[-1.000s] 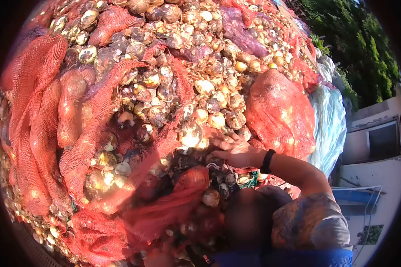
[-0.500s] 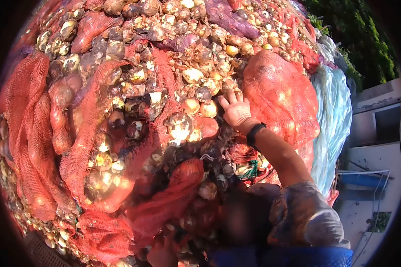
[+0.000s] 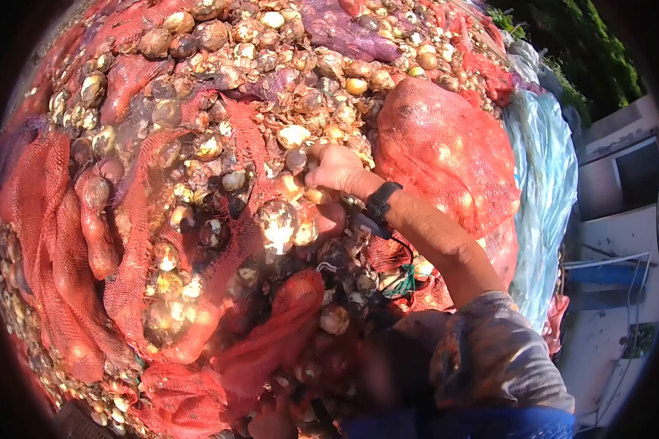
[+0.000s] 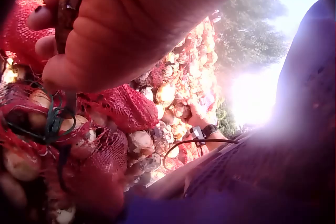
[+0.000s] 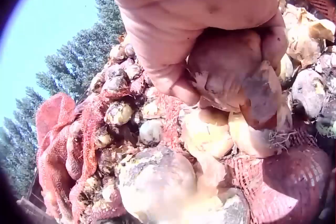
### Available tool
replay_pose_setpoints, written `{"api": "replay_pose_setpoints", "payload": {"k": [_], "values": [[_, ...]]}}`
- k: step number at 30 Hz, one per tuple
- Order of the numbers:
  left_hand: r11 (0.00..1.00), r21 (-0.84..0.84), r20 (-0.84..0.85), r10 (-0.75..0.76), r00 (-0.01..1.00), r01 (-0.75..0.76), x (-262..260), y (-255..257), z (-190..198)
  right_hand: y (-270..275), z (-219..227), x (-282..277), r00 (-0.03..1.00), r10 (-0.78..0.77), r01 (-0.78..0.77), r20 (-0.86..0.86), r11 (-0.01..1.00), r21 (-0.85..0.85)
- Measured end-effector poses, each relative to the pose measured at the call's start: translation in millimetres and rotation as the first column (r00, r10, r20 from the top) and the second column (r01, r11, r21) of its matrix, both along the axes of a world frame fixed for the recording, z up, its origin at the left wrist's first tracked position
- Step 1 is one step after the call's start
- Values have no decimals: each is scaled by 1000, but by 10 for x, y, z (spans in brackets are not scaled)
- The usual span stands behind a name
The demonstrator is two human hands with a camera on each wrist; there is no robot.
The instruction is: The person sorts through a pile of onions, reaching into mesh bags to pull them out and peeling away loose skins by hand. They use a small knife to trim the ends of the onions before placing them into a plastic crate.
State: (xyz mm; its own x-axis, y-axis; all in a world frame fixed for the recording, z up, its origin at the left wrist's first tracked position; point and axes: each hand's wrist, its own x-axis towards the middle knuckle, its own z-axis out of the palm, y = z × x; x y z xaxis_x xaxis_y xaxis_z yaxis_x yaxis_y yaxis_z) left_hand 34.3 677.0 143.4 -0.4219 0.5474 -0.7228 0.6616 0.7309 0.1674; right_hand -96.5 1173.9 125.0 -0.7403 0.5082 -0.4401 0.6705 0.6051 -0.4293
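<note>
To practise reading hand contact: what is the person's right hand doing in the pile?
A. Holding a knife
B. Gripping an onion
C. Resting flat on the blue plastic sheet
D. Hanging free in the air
B: in the right wrist view, the right hand curls its fingers round an onion on the pile.

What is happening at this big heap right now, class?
A person is working at a large pile of onions mixed with red net sacks. The right hand reaches up the heap and grips a single onion. The left hand, low near the body, holds a dark object that is hard to identify, beside a net sack tied with green string.
</note>
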Motion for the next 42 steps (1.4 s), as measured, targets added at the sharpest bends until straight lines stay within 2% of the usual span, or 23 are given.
{"api": "replay_pose_setpoints", "payload": {"k": [1, 2, 3, 4, 7, 9, 10, 13, 15, 17, 21, 25, 27, 28, 29, 30, 31, 34, 35, 37, 38, 40, 42], "values": [[1000, -7, -1, -1, 1000, 1, -10, 35, 15, -293, 48, -18, 996, 5, -4, -92, 1000, 19], [1000, -14, -6, -2, 1000, 2, -25, 61, 37, -630, -199, -12, 949, 195, -171, -248, 978, 116], [1000, -27, -9, -5, 1000, 5, -19, 84, 50, -999, -130, 33, 887, 377, -310, -266, 914, 263], [999, -41, -9, -4, 1000, 4, -32, 108, 69, -1184, -106, 64, 704, 531, -414, -472, 847, 334], [998, -65, 5, 20, 1000, -20, -108, 164, 143, -1333, -182, 44, 502, 461, -583, -732, 805, 107], [993, -109, 33, 49, 998, -45, -136, 154, 149, -1067, -223, 164, 560, 583, -494, -589, 806, 327], [987, -143, 53, 82, 995, -74, -169, 201, 204, -849, -318, 233, 655, 558, -418, -510, 829, 370], [967, -181, 47, 192, 980, -181, -258, 320, 382, -273, -647, 292, 935, 269, -180, -232, 922, 344], [983, 71, -76, 177, 981, -171, -173, 218, 297, -257, -586, 97, 987, 152, -134, -50, 955, 266], [971, 234, -164, 95, 982, -55, -133, 140, 162, -355, -489, -192, 982, 90, -121, 165, 975, 187], [985, 172, -121, 13, 993, 8, -120, 70, 5, -349, -647, -288, 998, -10, 0, 66, 988, 151], [989, 151, -109, 13, 994, 3, -144, 105, -28, -563, -578, 62, 972, -34, 31, -233, 999, -16], [990, 140, -108, -7, 994, 23, -166, 108, -41, -746, -796, 488, 906, 78, -66, -415, 997, 42], [990, 136, -109, -7, 994, 22, -149, 121, -44, -761, -876, 667, 791, 376, -307, -482, 926, 219], [992, 128, -109, -9, 994, 23, -158, 123, -42, -752, -905, 841, 600, 637, -494, -484, 771, 402], [992, 122, -108, -16, 994, 29, -160, 123, -39, -755, -854, 936, 500, 740, -547, -450, 673, 498], [993, 118, -107, -19, 994, 32, -174, 129, -43, -677, -820, 957, 504, 737, -541, -451, 676, 500], [994, 101, -92, -41, 995, 50, -196, 154, -54, -299, -701, 741, 848, 412, -204, -333, 835, 511], [994, 98, -92, -47, 995, 56, -187, 147, -54, -159, -713, 611, 918, 339, -218, -206, 865, 452], [994, 97, -93, -48, 995, 57, -218, 171, -60, 34, -840, 390, 879, 477, -408, -12, 765, 499], [993, 96, -91, -53, 994, 62, -216, 168, -62, 78, -875, 263, 879, 476, -405, -16, 765, 501], [993, 92, -84, -61, 995, 68, -215, 154, -65, 9, -751, 18, 872, 383, -465, 304, 842, 273], [993, 94, -87, -61, 994, 69, -207, 162, -85, -43, -647, 9, 875, 374, -458, 308, 846, 272]]}}
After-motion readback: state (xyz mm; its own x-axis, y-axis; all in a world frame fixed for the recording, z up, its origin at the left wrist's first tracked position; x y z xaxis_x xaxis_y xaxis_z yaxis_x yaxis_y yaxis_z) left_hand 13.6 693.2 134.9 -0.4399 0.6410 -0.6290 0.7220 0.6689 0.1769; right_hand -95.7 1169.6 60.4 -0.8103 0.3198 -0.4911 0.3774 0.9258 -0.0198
